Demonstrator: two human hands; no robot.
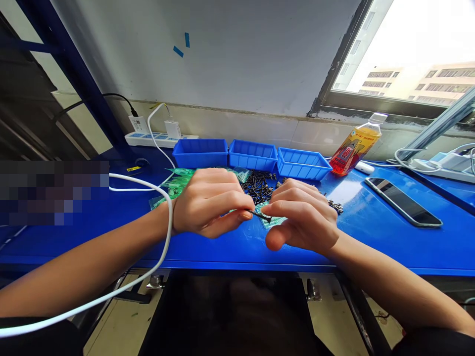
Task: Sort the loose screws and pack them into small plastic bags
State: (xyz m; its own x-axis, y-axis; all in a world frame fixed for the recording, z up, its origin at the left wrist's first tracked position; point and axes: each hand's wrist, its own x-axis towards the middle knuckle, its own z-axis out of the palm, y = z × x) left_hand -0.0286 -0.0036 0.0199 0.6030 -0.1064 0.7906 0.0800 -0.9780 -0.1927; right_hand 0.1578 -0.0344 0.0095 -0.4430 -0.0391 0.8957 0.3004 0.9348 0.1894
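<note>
Hands together, pinching black screw

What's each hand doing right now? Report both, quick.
Left hand: closed, fingers pinching a dark screw.
Right hand: closed, fingers on the same screw's other end.

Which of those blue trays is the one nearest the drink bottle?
Start at the window, then drop to the orange drink bottle leaning beneath it. Three blue trays line the wall; yours is the right-hand tray, sitting askew, closest to the bottle.
</note>
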